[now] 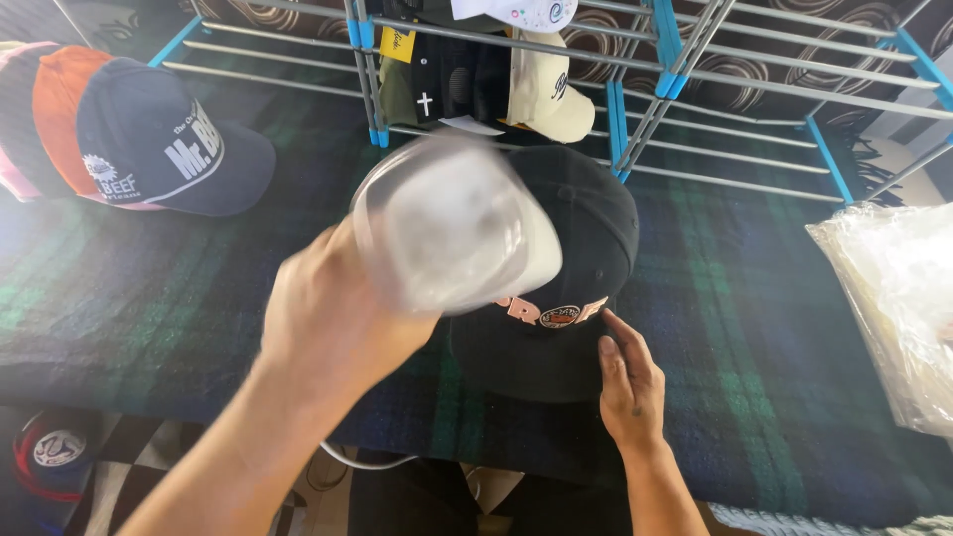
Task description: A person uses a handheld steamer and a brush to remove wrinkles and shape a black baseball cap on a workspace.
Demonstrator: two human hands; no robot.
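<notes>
Head view: left hand (338, 318), frame centre-left, closed around a clear plastic piece (452, 223), blurred, held above a black cap (576, 248). Cap lies frame centre on a plaid surface (754, 328), brim toward the person. Right hand (627, 382), lower centre-right, open, fingertips touching the brim edge. Navy cap (159, 144) upper left. Rack (635, 89) w/ more caps along top. Plastic bag (893, 308) at right edge.
</notes>
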